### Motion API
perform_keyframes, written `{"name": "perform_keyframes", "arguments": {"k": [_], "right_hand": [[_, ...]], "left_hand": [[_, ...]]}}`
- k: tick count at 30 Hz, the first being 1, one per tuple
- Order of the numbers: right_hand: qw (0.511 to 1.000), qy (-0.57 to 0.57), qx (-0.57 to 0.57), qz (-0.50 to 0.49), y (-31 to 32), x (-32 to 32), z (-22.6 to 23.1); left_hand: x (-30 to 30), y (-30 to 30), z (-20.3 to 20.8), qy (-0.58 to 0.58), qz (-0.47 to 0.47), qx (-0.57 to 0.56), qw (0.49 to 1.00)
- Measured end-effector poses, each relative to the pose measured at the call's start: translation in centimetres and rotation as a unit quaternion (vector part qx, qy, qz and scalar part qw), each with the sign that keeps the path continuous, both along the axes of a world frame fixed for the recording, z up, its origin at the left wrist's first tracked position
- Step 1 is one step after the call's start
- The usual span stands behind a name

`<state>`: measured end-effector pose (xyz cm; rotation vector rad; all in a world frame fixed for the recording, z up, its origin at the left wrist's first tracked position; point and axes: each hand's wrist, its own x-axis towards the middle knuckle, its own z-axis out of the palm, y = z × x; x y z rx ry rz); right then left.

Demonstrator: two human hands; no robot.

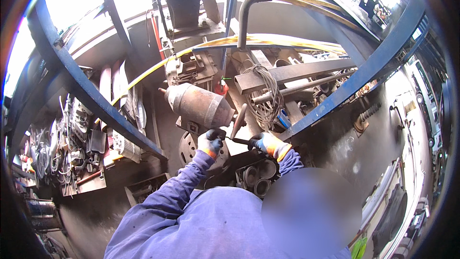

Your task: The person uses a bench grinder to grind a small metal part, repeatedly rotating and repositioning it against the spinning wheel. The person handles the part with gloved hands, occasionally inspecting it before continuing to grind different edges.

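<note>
Both my hands wear grey-and-black gloves with orange cuffs. My right hand (270,144) is closed round one end of a dark bar (241,141) that points left. At the bar's left end a tapered brown piece (239,121) stands up at an angle; whether the two are joined I cannot tell. My left hand (211,142) is closed just left of that end; what it holds, if anything, is hidden. Beyond my left hand lies a rusty metal cylinder (199,104) with narrowed ends. A round plate with holes (187,149) is beside my left wrist.
Blue frame beams (96,107) curve past on both sides. Steel profiles (292,75) and coiled wire rope (262,97) lie at the far right. Ring-shaped metal parts (261,187) sit close below my hands. Assorted scrap and cables (57,151) fill the left side.
</note>
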<state>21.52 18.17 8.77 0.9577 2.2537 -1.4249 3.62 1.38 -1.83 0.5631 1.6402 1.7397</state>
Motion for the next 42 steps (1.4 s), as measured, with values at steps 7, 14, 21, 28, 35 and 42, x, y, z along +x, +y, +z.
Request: {"name": "perform_keyframes", "arguments": {"k": [7, 14, 21, 28, 35, 42], "right_hand": [[0.993, 0.007, 0.106, -0.041, -5.1, 2.8, -4.7], [0.976, 0.027, -0.134, -0.17, -7.5, 4.3, -5.2], [0.885, 0.007, -0.38, -0.268, -6.5, 3.9, -2.1], [0.888, 0.027, -0.375, -0.263, -6.5, 4.3, -2.0], [0.88, 0.035, -0.386, -0.273, -6.4, 4.6, -3.2], [0.866, 0.065, -0.399, -0.293, -7.2, 4.4, -3.6]], "left_hand": [[1.7, -5.4, 2.1, -0.26, -0.048, -0.139, 0.954], [4.6, -4.5, -1.3, -0.435, -0.185, -0.03, 0.881], [4.9, -1.8, 5.5, -0.345, -0.115, -0.075, 0.929], [4.7, -1.2, 3.3, -0.291, -0.118, -0.104, 0.944], [4.5, -0.7, 0.1, -0.176, -0.169, -0.094, 0.965], [4.2, -0.7, 1.5, -0.188, -0.181, -0.105, 0.96]]}}
